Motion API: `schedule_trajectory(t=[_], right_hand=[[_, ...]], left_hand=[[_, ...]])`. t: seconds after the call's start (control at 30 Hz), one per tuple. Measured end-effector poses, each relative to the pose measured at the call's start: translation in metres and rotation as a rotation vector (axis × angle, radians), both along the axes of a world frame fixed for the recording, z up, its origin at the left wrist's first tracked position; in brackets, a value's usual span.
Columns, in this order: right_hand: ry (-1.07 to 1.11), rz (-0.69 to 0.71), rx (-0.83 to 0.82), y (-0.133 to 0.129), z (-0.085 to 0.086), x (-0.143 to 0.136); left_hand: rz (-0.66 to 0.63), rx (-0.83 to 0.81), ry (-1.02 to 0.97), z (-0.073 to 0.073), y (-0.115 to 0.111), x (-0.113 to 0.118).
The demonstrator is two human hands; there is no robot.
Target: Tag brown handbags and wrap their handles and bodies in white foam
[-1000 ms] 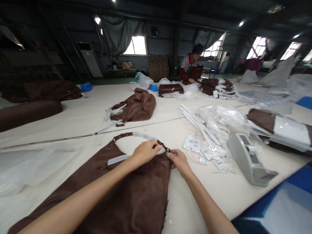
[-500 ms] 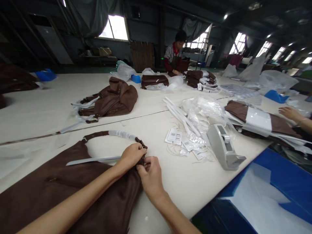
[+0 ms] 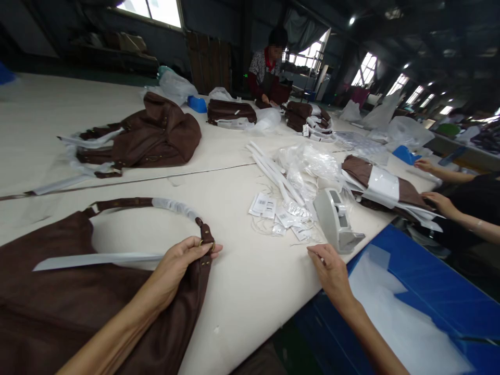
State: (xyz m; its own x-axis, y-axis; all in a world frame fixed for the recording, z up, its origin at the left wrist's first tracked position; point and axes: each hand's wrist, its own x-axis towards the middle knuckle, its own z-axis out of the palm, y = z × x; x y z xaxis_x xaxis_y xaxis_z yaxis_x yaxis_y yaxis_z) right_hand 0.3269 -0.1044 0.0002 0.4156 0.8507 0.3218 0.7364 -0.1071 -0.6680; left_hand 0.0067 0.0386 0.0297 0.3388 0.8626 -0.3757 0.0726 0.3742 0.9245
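A dark brown handbag [image 3: 78, 302] lies flat at the lower left, its handle [image 3: 175, 205] partly wrapped in clear plastic. My left hand [image 3: 187, 255] grips the handle's end at the metal ring, thumb and fingers closed round it. A white strip [image 3: 97, 260] lies across the bag and runs to my left wrist. My right hand [image 3: 330, 265] is at the table's front edge, fingers pinched together; whether anything thin is between them I cannot make out. Just beyond it are a grey tape dispenser [image 3: 332, 219] and a pile of white tags [image 3: 287, 214] with strings.
Another brown bag [image 3: 160, 135] lies farther back, and folded bags [image 3: 230, 112] are near a person [image 3: 269, 73] across the table. White strips [image 3: 273, 172] and clear plastic [image 3: 308, 161] lie mid-table. At right, another person's hands [image 3: 441, 203] touch a wrapped bag [image 3: 383, 182].
My right hand has left the handle's end and moved right to beside the tape dispenser. My left hand still holds the handle. The camera view has shifted rightward.
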Motion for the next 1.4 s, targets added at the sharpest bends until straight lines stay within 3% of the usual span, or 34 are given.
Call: schedule_trajectory(t=[0.1, 0.27, 0.47, 0.67, 0.77, 0.93, 1.07, 1.27, 1.4], right_hand=[[-0.183, 0.091, -0.018, 0.011, 0.008, -0.004], [-0.423, 0.273, -0.096, 0.060, 0.016, -0.042], [-0.606, 0.230, -0.238, 0.103, 0.009, -0.073], [-0.679, 0.307, -0.289, 0.099, 0.003, -0.089], [-0.544, 0.414, -0.266, 0.098, 0.005, -0.085], [-0.246, 0.267, -0.188, 0.106, 0.017, -0.061], [-0.345, 0.288, -0.281, 0.105, 0.019, -0.062], [-0.681, 0.330, -0.462, 0.110, 0.017, -0.093], [-0.599, 0.425, -0.476, 0.125, 0.020, -0.101]], left_hand=[[0.008, -0.002, -0.026, 0.003, 0.000, 0.001], [0.045, 0.019, -0.053, 0.004, -0.004, 0.002], [0.062, -0.032, -0.169, -0.001, -0.002, -0.004], [0.030, -0.061, -0.206, -0.005, 0.001, -0.007], [0.027, -0.088, -0.229, -0.005, 0.001, -0.008], [0.022, -0.099, -0.282, -0.006, 0.001, -0.009], [0.014, -0.083, -0.299, -0.009, 0.002, -0.009], [0.009, -0.075, -0.314, -0.010, 0.001, -0.009], [0.006, -0.049, -0.312, -0.011, 0.001, -0.009]])
